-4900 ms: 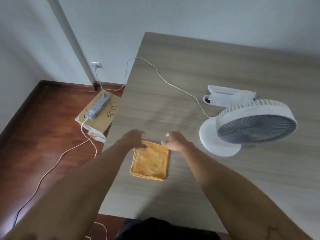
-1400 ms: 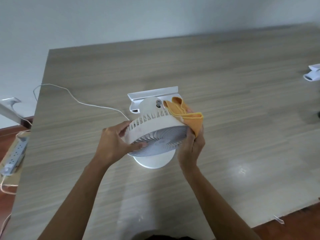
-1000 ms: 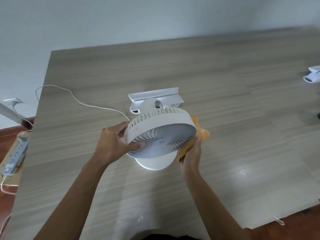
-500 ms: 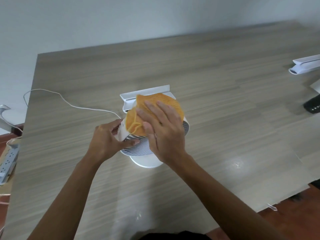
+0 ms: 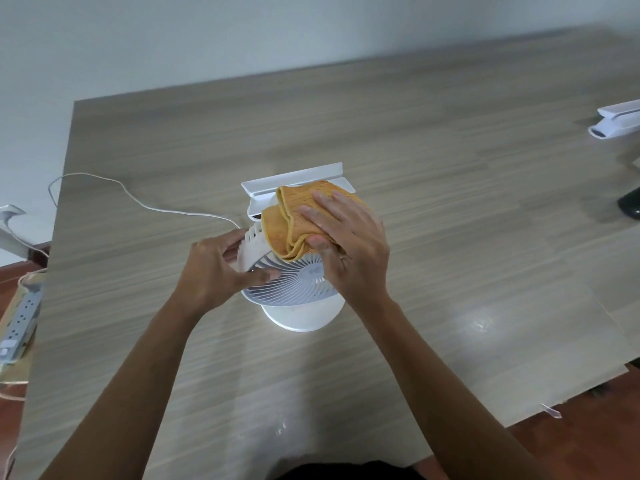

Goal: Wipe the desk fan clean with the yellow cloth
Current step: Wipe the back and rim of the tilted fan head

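White desk fan [image 5: 291, 285] grille facing up-forward

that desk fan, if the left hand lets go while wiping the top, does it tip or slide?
Probably top-heavy: the desk fan carries a wide head over a smaller round base. The left hand grips its rim, suggesting it needs bracing. The right hand presses the yellow cloth up high, so tipping seems likelier than sliding.

No text, brand, number or sign can be read. The hub of the desk fan [image 5: 313, 271] bears a faint mark, too small to read.
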